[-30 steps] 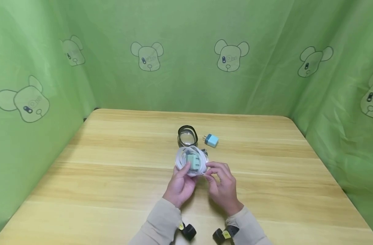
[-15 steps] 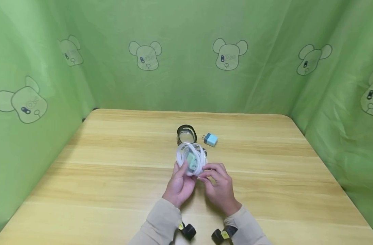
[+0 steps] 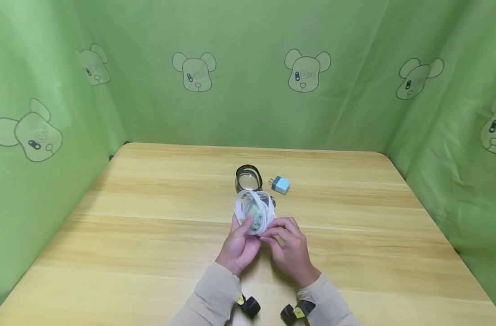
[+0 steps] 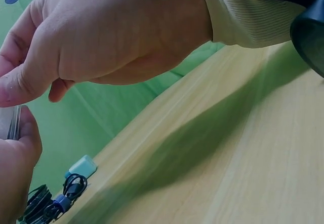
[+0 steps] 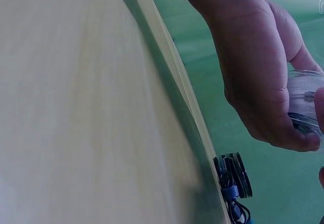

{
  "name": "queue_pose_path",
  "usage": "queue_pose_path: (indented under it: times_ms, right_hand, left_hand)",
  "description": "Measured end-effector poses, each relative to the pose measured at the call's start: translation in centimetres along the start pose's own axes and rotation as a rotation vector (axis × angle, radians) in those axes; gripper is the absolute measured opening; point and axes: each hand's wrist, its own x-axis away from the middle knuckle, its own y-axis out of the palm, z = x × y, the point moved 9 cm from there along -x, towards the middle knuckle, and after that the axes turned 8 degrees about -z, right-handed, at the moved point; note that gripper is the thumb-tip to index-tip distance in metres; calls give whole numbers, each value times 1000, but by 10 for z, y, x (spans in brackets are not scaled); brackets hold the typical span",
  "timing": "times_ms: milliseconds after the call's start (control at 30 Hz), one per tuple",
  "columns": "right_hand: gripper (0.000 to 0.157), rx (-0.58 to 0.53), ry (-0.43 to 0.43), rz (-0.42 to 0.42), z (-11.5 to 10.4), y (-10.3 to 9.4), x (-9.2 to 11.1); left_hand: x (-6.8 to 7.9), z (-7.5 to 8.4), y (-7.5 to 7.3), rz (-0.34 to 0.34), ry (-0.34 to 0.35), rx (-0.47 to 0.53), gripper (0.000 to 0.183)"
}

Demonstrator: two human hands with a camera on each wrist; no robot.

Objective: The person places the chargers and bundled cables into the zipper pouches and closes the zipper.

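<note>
My left hand (image 3: 236,251) holds a clear round pouch (image 3: 240,207) with a white rim, its thumb over the front. Inside show a pale green charger (image 3: 254,215) and a looped white cable (image 3: 265,209). At the lower right edge, my right hand (image 3: 290,251) pinches the rim between thumb and fingers; the pinched bit itself is hidden. The left wrist view has the right hand (image 4: 111,36) arched over the left thumb (image 4: 30,133) at the pouch edge. In the right wrist view, the left hand (image 5: 258,77) cups the clear pouch (image 5: 301,95) from behind.
Behind the held pouch stands a second clear pouch with a black rim (image 3: 237,174). A blue plug charger (image 3: 281,185) lies to its right, and a bundled black cable (image 4: 76,183) is close by. The wooden table (image 3: 150,217) is walled by green curtains (image 3: 248,117).
My right hand has slid left and slightly down along the pouch's edge. The pouch has tilted in my left hand, and its white rim now crosses more in front of the green charger.
</note>
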Motion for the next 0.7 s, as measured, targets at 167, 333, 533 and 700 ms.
queue_pose_path:
  times_ms: [167, 333, 533, 700]
  right_hand:
    - [25, 2, 17, -14, 1, 1, 0]
    - [33, 14, 51, -24, 4, 2, 1]
    - [35, 53, 52, -31, 3, 2, 1]
    - [35, 52, 57, -37, 3, 3, 2]
  left_hand:
    - [-1, 0, -2, 32, 2, -11, 72]
    - [-2, -1, -3, 60, -6, -8, 72]
    - [-1, -1, -4, 63, -8, -14, 70]
    - [-1, -2, -6, 64, -14, -27, 71]
